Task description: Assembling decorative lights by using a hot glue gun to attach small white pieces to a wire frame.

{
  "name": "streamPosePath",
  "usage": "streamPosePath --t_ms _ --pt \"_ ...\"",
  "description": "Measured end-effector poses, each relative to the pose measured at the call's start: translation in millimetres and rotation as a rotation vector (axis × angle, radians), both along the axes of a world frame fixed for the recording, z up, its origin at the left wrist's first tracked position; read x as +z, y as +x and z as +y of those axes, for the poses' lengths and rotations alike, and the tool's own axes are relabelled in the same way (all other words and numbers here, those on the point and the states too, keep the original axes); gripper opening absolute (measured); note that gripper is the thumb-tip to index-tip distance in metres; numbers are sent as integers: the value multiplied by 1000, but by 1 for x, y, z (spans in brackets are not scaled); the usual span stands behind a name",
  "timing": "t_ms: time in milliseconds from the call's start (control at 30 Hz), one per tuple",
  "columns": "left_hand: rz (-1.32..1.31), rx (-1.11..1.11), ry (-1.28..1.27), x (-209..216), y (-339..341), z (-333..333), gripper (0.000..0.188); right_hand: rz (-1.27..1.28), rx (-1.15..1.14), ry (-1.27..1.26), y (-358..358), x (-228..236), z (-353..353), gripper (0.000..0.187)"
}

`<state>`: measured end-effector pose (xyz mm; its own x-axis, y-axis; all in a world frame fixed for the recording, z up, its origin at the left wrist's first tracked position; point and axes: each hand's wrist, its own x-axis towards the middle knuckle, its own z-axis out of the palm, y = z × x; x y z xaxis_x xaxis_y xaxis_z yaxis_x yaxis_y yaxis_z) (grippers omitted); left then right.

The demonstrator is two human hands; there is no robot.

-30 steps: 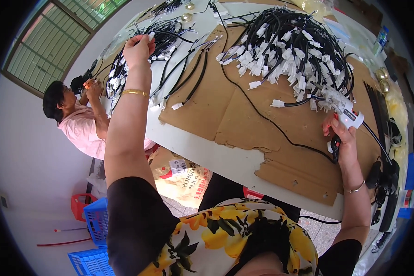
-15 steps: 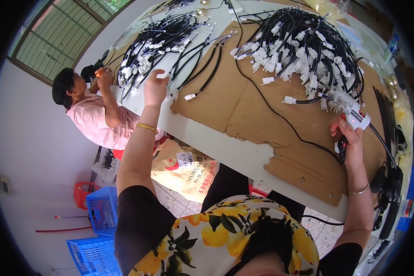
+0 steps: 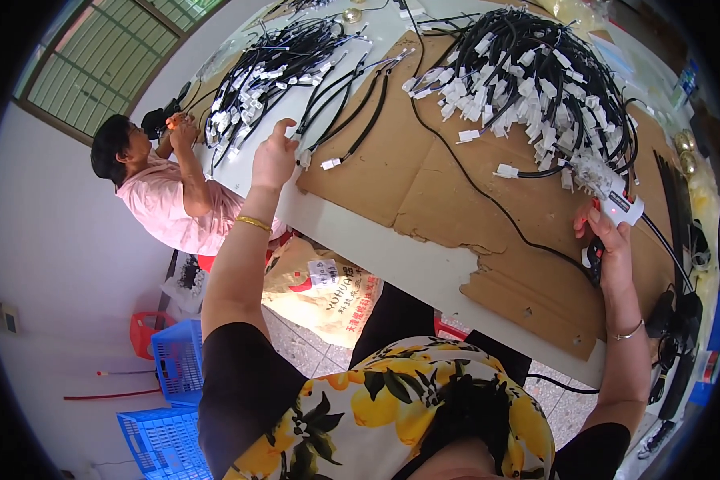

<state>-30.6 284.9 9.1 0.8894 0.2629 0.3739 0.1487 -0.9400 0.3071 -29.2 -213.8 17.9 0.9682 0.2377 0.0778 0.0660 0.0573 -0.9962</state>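
My right hand (image 3: 612,244) is wrapped round the black handle of a white-bodied glue gun (image 3: 620,206) at the right of the table. Its nozzle points up and left toward a big heap of black cables with white connectors (image 3: 528,88). From its back runs a thin black rod. My left hand (image 3: 274,158) is raised over the table's left part, fingers bent and apart, with nothing visible in them. Close by it lie a few separate black cables (image 3: 368,124), one ending in a white connector (image 3: 330,164).
Brown cardboard (image 3: 436,184) covers much of the white table, crossed by a black cord (image 3: 488,204). A second cable pile (image 3: 272,72) lies back left, beside a seated person (image 3: 176,192). Black rods (image 3: 674,208) lie at the right edge. Blue crates (image 3: 164,440) stand lower left.
My left hand has shifted slightly to the right, toward the separate cables. My right hand and the glue gun stay almost where they were.
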Motion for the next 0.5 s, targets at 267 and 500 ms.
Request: streamPosePath --t_ms 267,500 --pt "79 11 221 -6 -2 7 28 7 -6 15 -1 -1 1 23" --pt "49 -14 113 0 -5 9 30 11 9 10 0 -1 1 22"
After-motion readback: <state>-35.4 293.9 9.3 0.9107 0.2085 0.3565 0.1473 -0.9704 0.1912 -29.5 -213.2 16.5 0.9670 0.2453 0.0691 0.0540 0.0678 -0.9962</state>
